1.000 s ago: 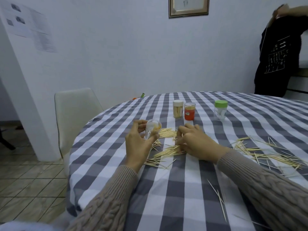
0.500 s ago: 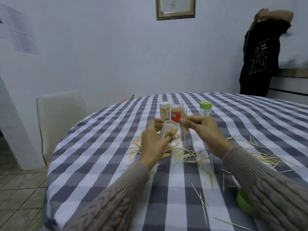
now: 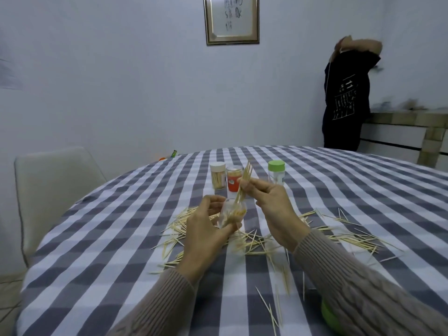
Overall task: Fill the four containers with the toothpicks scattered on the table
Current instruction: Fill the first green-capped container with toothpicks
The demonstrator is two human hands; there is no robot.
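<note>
Right hand [image 3: 271, 209] grip is pinching a toothpick bundle [image 3: 244, 184] mid-length, feeding it into the clear container [image 3: 230, 214] that the left hand [image 3: 206, 229] grip is holding; sticks likely light, stiff, snappable.

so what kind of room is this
Probably a home dining room: a round table under a checked tablecloth, a pale chair drawn up to it, and a framed picture on the plain wall.

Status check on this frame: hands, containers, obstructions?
Left hand holds clear container. Right hand pinches toothpick bundle, tips entering it. Nothing blocking.
</note>
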